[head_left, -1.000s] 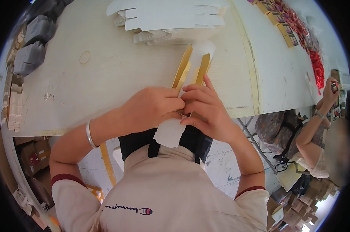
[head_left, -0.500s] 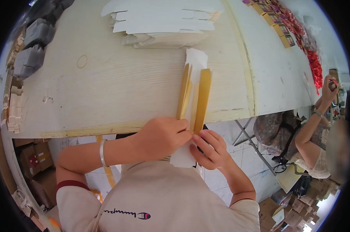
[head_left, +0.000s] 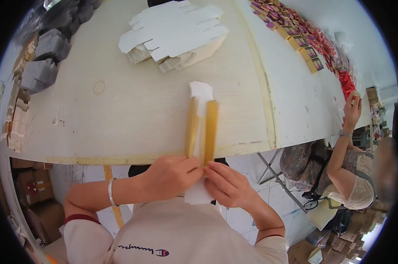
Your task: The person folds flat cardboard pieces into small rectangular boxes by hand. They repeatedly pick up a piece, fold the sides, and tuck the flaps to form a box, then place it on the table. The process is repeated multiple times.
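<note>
A long carton blank (head_left: 211,127), gold outside and white inside, extends over the table's near edge with both long sides folded up. Its far white flap lies flat, and a near white flap (head_left: 198,193) hangs toward my shirt. My left hand (head_left: 174,174) is closed in a pinch on the left gold side near its near end. Just beside it, my right hand (head_left: 229,182) grips the right gold side, thumb and fingers together. The fingertips of both hands nearly meet, hiding the corner there. Beyond the blank is a stack of flat white carton blanks (head_left: 177,33).
Grey trays (head_left: 40,75) stand in stacks at the left edge, with pale cardboard pieces (head_left: 19,125) beside them. Small gold boxes (head_left: 307,53) and red items (head_left: 346,81) line the right side. A co-worker's hand (head_left: 352,110) is at the right end of the table.
The blank and both hands appear lower and further left, while the whole view has shifted. My right fingers have drawn closer together on the blank. The co-worker's hand is lower toward the red items.
</note>
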`<state>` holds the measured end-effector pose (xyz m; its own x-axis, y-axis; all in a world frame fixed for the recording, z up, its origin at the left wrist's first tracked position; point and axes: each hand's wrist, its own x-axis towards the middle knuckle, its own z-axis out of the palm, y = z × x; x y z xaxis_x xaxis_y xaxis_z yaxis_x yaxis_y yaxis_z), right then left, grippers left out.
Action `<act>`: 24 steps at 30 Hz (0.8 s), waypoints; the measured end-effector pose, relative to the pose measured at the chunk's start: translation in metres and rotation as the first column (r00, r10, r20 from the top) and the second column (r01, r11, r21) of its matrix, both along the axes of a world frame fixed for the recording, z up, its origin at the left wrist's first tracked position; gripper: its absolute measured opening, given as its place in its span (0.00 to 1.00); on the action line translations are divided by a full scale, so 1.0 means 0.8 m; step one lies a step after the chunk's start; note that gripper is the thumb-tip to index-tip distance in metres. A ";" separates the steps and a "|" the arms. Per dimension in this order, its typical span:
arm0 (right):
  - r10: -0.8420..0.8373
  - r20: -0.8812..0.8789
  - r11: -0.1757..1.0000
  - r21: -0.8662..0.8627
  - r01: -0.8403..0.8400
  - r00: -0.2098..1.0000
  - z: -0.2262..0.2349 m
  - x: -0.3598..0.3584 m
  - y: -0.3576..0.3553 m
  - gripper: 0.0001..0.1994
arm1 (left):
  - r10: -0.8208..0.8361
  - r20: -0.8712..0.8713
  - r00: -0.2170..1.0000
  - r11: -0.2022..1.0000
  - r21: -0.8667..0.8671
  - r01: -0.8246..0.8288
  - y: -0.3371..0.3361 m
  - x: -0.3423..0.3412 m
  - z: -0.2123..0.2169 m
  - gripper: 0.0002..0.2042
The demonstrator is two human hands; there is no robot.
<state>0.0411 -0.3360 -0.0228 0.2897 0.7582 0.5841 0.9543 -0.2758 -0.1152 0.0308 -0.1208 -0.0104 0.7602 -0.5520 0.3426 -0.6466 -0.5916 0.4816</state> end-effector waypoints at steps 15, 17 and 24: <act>0.025 -0.721 0.938 0.257 0.234 0.693 -0.002 0.035 0.035 0.17 | -0.145 -0.476 0.867 0.928 -0.370 -0.049 0.034 0.015 0.016 0.07; 0.018 -0.746 0.939 0.241 0.245 0.666 0.001 0.036 0.038 0.17 | -0.061 -0.414 0.908 0.916 -0.386 -0.115 0.030 0.010 -0.006 0.06; -0.061 -0.725 0.934 0.201 0.296 0.686 -0.007 0.029 0.036 0.12 | 0.073 -0.303 0.950 0.890 -0.411 -0.199 0.015 0.011 -0.014 0.03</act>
